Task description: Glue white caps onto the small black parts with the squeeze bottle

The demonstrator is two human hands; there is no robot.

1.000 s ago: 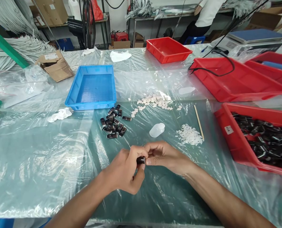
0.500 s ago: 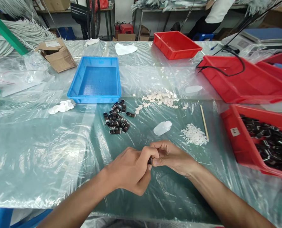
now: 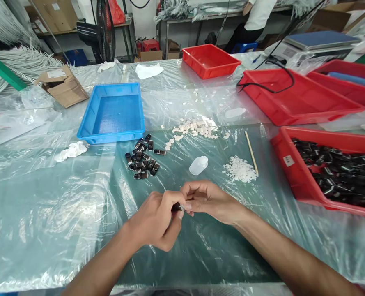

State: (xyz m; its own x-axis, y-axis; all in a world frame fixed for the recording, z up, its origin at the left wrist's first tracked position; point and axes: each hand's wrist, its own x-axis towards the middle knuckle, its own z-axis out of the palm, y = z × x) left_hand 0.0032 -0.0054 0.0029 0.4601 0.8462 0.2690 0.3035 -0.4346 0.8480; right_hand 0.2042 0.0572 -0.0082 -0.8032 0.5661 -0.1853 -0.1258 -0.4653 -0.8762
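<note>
Above the near part of the table, my left hand (image 3: 157, 220) is closed round a small black casing (image 3: 177, 207), gripped between thumb and forefinger. My right hand (image 3: 211, 201) is pinched at the casing's right end, fingertips touching it; whatever lies between those fingertips is hidden. Beyond my left hand lies a loose pile of similar black casings (image 3: 141, 158) with pale edges. A heap of tiny white pieces (image 3: 240, 169) lies beyond my right hand, beside a thin wooden stick (image 3: 251, 154). Between the two piles rests a translucent small bottle (image 3: 198, 165).
Flat cream-coloured bits (image 3: 196, 128) are scattered mid-table. A blue tray (image 3: 111, 137) stands at the left, near a torn cardboard box (image 3: 63, 86). On the right, a red bin (image 3: 288, 172) contains many black parts; more red trays (image 3: 302, 98) and a scale (image 3: 320, 43) are behind it.
The view has shifted, so the table's things appear further left. My hands stay together, and more of the black casing shows between them.
</note>
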